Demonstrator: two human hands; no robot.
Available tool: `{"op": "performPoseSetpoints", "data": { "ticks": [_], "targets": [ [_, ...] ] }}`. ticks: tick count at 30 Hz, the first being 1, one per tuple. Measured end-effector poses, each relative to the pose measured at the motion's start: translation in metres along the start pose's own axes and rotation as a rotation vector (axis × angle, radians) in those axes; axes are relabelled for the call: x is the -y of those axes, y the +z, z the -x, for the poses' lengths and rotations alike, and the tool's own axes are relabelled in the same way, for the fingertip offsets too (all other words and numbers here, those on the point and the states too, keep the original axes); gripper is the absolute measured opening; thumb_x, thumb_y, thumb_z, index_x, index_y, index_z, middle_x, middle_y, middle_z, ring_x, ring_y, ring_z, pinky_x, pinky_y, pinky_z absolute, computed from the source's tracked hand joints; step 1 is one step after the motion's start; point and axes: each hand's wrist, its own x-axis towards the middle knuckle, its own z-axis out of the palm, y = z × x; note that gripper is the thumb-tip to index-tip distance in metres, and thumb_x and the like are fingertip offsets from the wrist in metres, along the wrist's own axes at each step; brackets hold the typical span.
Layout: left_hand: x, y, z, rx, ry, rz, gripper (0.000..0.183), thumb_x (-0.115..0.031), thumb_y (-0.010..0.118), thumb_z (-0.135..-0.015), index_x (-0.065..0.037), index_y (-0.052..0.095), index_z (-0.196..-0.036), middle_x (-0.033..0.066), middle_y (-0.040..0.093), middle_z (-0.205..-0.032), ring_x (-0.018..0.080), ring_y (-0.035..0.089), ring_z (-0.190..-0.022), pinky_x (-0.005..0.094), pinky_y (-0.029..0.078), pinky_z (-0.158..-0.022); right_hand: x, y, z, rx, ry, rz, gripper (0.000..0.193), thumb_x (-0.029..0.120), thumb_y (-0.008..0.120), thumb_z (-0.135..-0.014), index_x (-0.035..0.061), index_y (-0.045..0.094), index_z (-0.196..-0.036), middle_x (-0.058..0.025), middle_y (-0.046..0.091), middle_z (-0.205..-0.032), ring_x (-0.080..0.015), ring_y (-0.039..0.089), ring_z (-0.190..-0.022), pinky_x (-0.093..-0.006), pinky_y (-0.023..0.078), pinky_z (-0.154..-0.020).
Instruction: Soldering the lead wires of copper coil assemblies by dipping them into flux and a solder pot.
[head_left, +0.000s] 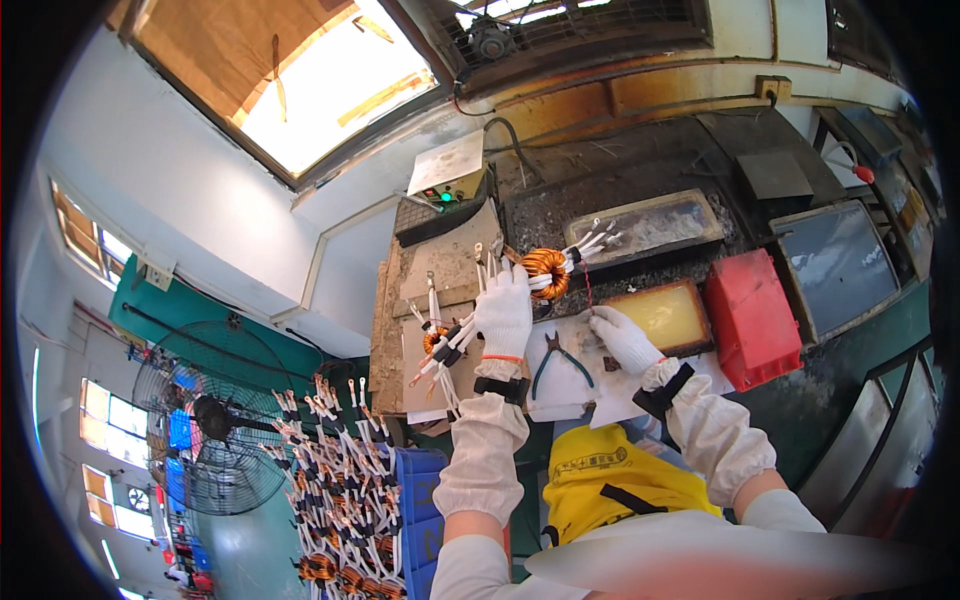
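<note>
My left hand (pixel 503 312), in a white glove, is closed around the white leads of a copper-wound toroidal coil (pixel 546 274). The coil hangs just right of its fingers, with more white leads and bare metal ends pointing right. A thin red wire (pixel 588 287) runs down from the coil. At its lower end, my gloved right hand (pixel 627 341) has thumb and fingertips pressed together on the wire. Cutting pliers (pixel 560 364) with green handles lie on white paper between my hands. A second coil (pixel 433 340) with white leads rests left of my left hand.
Right of centre are a yellow-filled tray (pixel 708 322), a red box (pixel 752 320) and a metal-framed trough (pixel 722 238). Behind the coil stands a control box (pixel 448 168) with a green light. Lower left, blue crates (pixel 424 510) hold several coils, near a large fan (pixel 210 420).
</note>
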Motion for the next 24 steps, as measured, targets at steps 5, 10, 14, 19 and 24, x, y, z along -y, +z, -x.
{"op": "performPoseSetpoints", "data": {
  "ticks": [5, 10, 14, 19, 24],
  "targets": [
    [-0.004, 0.007, -0.006, 0.057, -0.007, -0.011, 0.022, -0.02, 0.062, -0.084, -0.013, 0.061, -0.105, 0.0047, 0.063, -0.091, 0.0236, 0.065, -0.087, 0.0373, 0.055, -0.069, -0.002, -0.004, -0.004, -0.004, 0.004, 0.023, 0.035, 0.018, 0.045, -0.099, 0.0022, 0.05, -0.13, -0.0063, 0.062, -0.097, -0.0164, 0.065, -0.085, -0.03, 0.054, -0.078],
    [-0.005, 0.011, -0.008, 0.03, 0.045, -0.03, 0.02, -0.018, 0.054, -0.089, -0.011, 0.061, -0.106, 0.0038, 0.063, -0.094, 0.0229, 0.064, -0.088, 0.0374, 0.054, -0.07, -0.006, -0.004, -0.007, -0.008, 0.031, -0.014, 0.032, 0.017, 0.043, -0.1, 0.0022, 0.05, -0.128, -0.0055, 0.06, -0.094, -0.0161, 0.064, -0.083, -0.0294, 0.053, -0.076],
    [-0.005, 0.011, -0.01, 0.057, 0.063, -0.065, 0.021, -0.018, 0.053, -0.089, -0.011, 0.061, -0.108, 0.0033, 0.063, -0.095, 0.022, 0.064, -0.089, 0.0364, 0.054, -0.069, -0.007, -0.003, -0.008, -0.005, 0.031, -0.013, 0.032, 0.017, 0.043, -0.1, 0.0011, 0.05, -0.127, -0.0055, 0.06, -0.092, -0.0161, 0.064, -0.082, -0.0292, 0.052, -0.076],
    [-0.006, 0.007, -0.013, 0.066, 0.079, -0.084, 0.023, -0.019, 0.054, -0.089, -0.011, 0.061, -0.109, 0.0027, 0.063, -0.094, 0.0215, 0.063, -0.089, 0.0358, 0.053, -0.069, -0.008, -0.003, -0.009, -0.003, 0.012, 0.018, 0.032, 0.017, 0.043, -0.1, 0.0015, 0.05, -0.127, -0.0054, 0.06, -0.092, -0.0158, 0.063, -0.082, -0.0289, 0.052, -0.075],
    [0.001, 0.005, -0.006, 0.027, 0.064, -0.075, 0.022, -0.019, 0.055, -0.088, -0.011, 0.061, -0.108, 0.003, 0.063, -0.091, 0.0212, 0.064, -0.086, 0.036, 0.053, -0.067, -0.004, 0.002, -0.004, -0.016, 0.013, 0.037, 0.032, 0.018, 0.043, -0.1, 0.0024, 0.05, -0.128, -0.0047, 0.06, -0.091, -0.0149, 0.063, -0.082, -0.0288, 0.052, -0.076]
  ]
}}
